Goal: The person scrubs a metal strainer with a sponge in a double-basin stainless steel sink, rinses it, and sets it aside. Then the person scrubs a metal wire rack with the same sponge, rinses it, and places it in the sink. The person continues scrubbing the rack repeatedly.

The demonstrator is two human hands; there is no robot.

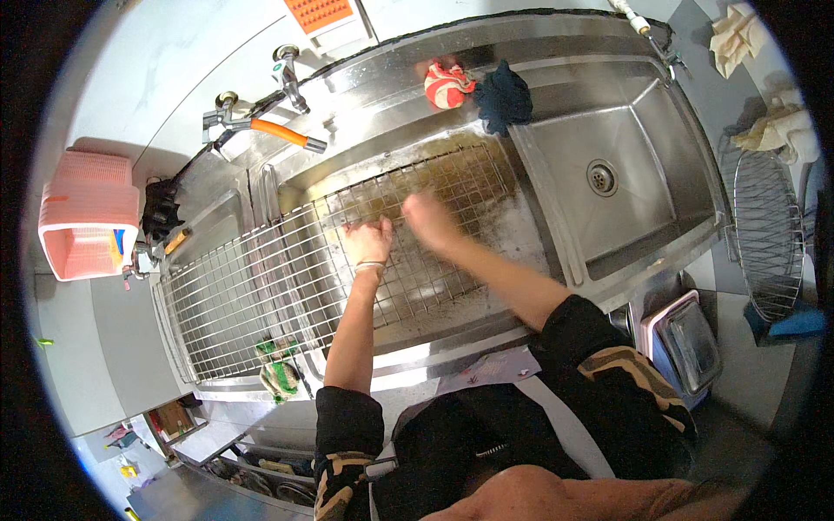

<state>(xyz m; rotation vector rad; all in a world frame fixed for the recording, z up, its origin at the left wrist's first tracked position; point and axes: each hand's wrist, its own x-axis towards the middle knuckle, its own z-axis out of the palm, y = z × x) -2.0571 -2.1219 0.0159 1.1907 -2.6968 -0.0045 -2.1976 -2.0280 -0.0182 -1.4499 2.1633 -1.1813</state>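
Note:
A long metal wire rack [313, 260] slants across the sink, its right end down in the soiled, wet middle basin [521, 241] and its left part over the left basin [228, 211]. My left hand [368, 241], with a band at the wrist, curls its fingers on the rack's wires near the centre. Just to the right, my right hand [430, 218] is blurred and bent into a fist over the rack. Whether it holds anything is hidden.
Behind the middle basin sit a red-and-white cloth [448, 85] and a dark cloth [505, 98]. A tap with an orange hose [277, 132] overhangs the sink. Pink baskets [88, 208] stand left, a green-and-white cloth [280, 378] on the front edge, the right basin [625, 228] beyond.

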